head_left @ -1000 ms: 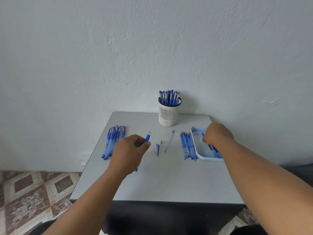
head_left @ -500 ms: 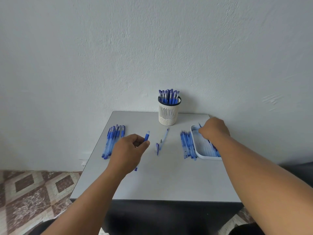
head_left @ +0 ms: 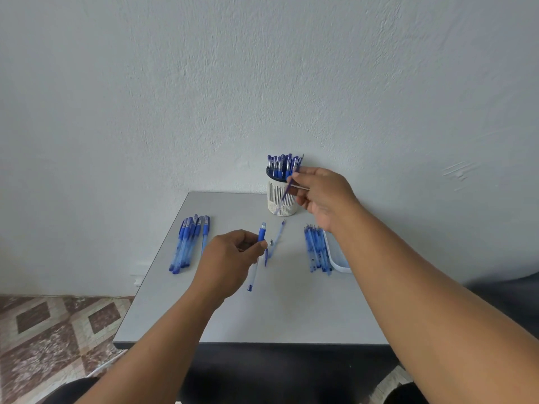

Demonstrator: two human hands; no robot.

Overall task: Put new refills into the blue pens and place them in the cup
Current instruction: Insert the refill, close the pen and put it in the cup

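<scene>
My left hand (head_left: 230, 259) pinches a blue translucent pen barrel (head_left: 256, 255) in front of the white slotted cup (head_left: 281, 196); my right hand (head_left: 323, 193) grips a thin refill (head_left: 287, 188) just before that cup.

One head-worn wide-angle view looks forward and down from above the near edge of the grey table (head_left: 262, 310). It faces the plaster wall (head_left: 262, 83) at 12 o'clock; tiled floor (head_left: 58, 330) shows at 8 o'clock. Both forearms enter from below, close to the lens.
</scene>
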